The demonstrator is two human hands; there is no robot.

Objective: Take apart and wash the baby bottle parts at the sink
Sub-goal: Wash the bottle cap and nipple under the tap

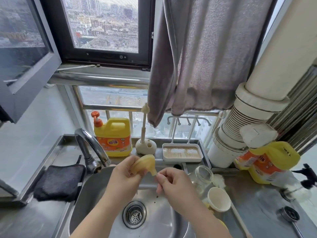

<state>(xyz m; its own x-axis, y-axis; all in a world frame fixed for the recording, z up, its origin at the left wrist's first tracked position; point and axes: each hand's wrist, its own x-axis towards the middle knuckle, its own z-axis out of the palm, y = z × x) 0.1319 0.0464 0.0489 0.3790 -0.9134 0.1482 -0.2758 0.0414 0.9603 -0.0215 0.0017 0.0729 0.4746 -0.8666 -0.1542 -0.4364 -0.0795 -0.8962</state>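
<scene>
Disassembly is judged complete — the bottle (203, 176) and cap (219, 199) lie apart on the counter (257, 194) right of the sink (96, 189) — while the left hand (123, 176) grips the teat (145, 164) above the basin, right hand (171, 182) fingers pinching its tip; rinsing remains.

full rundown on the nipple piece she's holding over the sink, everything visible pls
The nipple is a translucent amber, soft-looking piece: a wide round base narrowing to a small tip. It is tilted, tip pointing down and right, above the sink. The left hand grips the base; the right hand pinches something thin at the tip, too small to identify.
</scene>
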